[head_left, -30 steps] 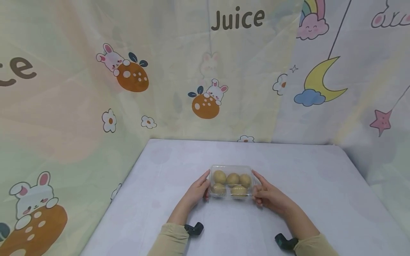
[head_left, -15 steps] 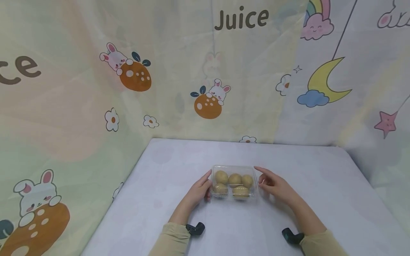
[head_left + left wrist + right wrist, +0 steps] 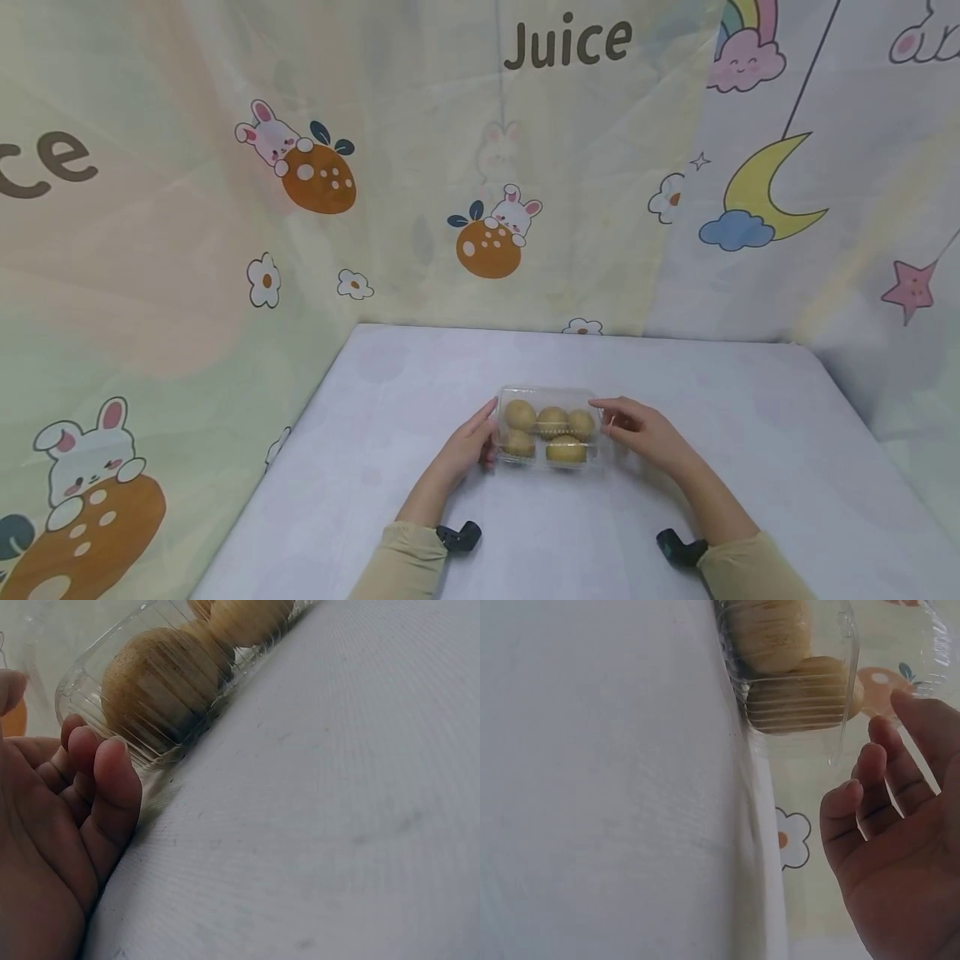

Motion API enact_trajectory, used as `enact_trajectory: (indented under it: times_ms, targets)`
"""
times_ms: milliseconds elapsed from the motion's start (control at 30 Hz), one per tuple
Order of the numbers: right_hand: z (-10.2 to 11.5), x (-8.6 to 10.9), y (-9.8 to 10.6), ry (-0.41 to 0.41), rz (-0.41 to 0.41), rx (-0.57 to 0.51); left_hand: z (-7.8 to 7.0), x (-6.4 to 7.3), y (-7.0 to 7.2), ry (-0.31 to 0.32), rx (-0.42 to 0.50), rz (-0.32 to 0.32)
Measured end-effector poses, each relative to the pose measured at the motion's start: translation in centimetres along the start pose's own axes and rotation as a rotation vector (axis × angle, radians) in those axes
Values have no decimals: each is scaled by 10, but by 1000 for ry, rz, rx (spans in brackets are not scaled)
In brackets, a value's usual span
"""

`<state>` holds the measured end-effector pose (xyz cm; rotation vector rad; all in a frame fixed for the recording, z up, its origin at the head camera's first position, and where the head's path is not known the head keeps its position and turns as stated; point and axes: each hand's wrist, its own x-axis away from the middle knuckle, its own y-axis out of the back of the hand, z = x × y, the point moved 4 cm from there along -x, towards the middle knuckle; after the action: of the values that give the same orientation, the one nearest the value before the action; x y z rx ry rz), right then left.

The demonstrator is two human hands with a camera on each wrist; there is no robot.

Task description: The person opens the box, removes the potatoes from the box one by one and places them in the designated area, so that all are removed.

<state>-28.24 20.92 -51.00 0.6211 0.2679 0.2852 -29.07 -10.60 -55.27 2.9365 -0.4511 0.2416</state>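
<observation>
A clear plastic clamshell box (image 3: 551, 458) with several round, yellowish-brown potato-like things (image 3: 552, 422) inside sits on the white-covered table (image 3: 660, 367). Along its left side rests my left hand (image 3: 461, 450), fingertips at the wall; the left wrist view has the loosely bent fingers at the box's ribbed lower corner. My right hand (image 3: 645, 433) pinches the right edge of the box's lid (image 3: 939, 645) between thumb and index finger. The right wrist view shows that lid standing apart from the base rim, with the other fingers bent below.
Printed cloth walls (image 3: 420, 150) with rabbits and fruit close off the back and sides of the table. A small black device (image 3: 459, 537) is on my left wrist, another black device (image 3: 681, 548) on my right.
My right hand has come off the box's right side, opened, and moved back in to the lid's edge. The lid's front edge has risen a little. The left hand stays put.
</observation>
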Motion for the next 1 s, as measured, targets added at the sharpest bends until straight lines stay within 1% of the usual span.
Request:
enact_trajectory:
  times_ms: [167,400,500,767,900,1000]
  targets:
    - [1,-3,2,2,-4,5,0,-1,0,-21,21,34]
    - [3,-9,6,-30,-28,22,-1,-3,0,-23,28,46]
    - [4,-14,8,-44,-41,16,-1,-2,0,-29,11,51]
    - [5,-27,15,-127,-82,-2,0,-3,-1,-71,-68,46]
    - [3,-33,17,-188,-86,-27,0,-2,-2,-70,-74,42]
    - [2,-38,19,-202,-90,-41,0,-2,-1,-62,-70,38]
